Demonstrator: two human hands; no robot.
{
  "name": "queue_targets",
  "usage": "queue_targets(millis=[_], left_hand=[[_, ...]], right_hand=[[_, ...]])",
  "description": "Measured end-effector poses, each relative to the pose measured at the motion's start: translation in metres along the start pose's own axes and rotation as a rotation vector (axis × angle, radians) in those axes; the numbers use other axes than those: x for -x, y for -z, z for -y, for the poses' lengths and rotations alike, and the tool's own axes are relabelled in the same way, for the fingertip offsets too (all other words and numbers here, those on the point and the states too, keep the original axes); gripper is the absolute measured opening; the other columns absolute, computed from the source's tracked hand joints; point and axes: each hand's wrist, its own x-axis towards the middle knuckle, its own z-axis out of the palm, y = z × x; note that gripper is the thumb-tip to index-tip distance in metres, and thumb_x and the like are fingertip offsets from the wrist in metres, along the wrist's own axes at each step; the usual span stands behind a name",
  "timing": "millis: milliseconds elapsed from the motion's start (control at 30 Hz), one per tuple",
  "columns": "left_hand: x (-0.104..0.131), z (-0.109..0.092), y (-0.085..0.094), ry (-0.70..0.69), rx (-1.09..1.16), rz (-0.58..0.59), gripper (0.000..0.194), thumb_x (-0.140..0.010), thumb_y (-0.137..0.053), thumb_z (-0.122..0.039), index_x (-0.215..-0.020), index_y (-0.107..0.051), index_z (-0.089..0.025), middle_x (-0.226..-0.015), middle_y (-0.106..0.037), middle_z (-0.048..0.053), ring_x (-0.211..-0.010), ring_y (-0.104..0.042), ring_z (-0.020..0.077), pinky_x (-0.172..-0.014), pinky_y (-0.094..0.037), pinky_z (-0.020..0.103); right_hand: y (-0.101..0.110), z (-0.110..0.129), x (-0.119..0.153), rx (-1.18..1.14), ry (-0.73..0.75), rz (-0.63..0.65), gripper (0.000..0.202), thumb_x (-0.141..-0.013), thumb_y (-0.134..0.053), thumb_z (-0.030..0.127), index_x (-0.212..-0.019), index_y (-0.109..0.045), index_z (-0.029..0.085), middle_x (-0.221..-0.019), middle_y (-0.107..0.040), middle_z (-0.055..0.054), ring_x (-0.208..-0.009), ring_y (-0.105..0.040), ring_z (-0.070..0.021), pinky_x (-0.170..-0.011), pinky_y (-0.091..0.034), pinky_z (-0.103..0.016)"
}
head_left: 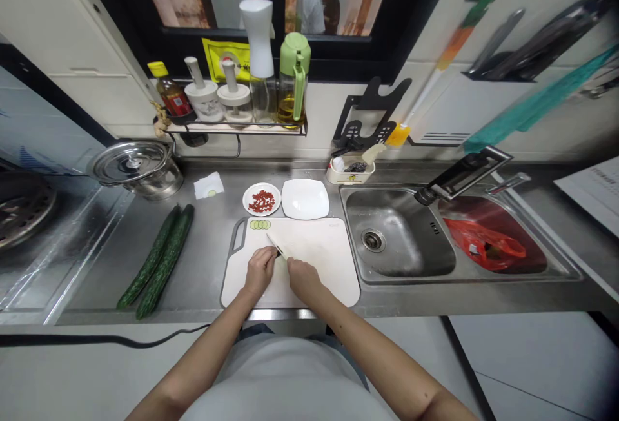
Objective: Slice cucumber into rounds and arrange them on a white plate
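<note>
My right hand [304, 277] is wrapped round the handle of a knife [276, 244] over the white cutting board [329, 260]. The blade points up and to the left. Close to the blade, my left hand [261, 267] has its fingers pressed together near a small dark piece; what they hold is too small to make out. Several thin green slices [260, 224] lie overlapping at the board's upper left. Behind the board are a small plate [247, 208] with chopped red pieces [262, 201] and a bare white square plate [305, 199].
Two cucumbers [167, 260] lie left of the board. A lidded steel pot [159, 179] stands behind them. To the right is a double sink [401, 240] with a red bag [483, 244]. Bottles [293, 79] stand on a rack behind.
</note>
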Motion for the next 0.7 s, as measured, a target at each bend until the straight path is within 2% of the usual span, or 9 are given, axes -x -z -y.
queue_targets(millis=[167,433,700], left_hand=[[0.0,0.0,0.0,0.001,0.006,0.002,0.021,-0.088,-0.044,-0.02,-0.089,-0.065,-0.019,-0.095,-0.068,0.007,-0.089,-0.061,0.0183,-0.081,-0.05,0.035],[0.0,-0.001,0.0,0.005,0.007,-0.008,0.02,-0.088,-0.046,-0.021,-0.091,-0.065,-0.019,-0.097,-0.068,0.008,-0.092,-0.061,0.0187,-0.083,-0.051,0.036],[0.0,-0.001,0.001,0.005,0.009,-0.001,0.022,-0.089,-0.044,-0.021,-0.093,-0.066,-0.019,-0.097,-0.068,0.008,-0.092,-0.061,0.0187,-0.083,-0.051,0.037]], right_hand=[[-0.003,0.0,-0.005,0.004,0.003,-0.017,0.027,-0.088,-0.034,0.007,-0.106,-0.053,0.014,-0.089,-0.067,-0.01,-0.09,-0.064,-0.0183,-0.076,-0.047,-0.028],[-0.002,-0.003,0.007,-0.013,-0.029,0.029,0.029,-0.088,-0.032,0.006,-0.107,-0.053,0.013,-0.095,-0.066,-0.013,-0.094,-0.064,-0.0196,-0.077,-0.047,-0.029],[-0.004,-0.002,-0.004,-0.01,-0.01,-0.011,0.026,-0.089,-0.033,0.008,-0.104,-0.054,0.014,-0.089,-0.067,-0.01,-0.089,-0.065,-0.0193,-0.074,-0.046,-0.027]])
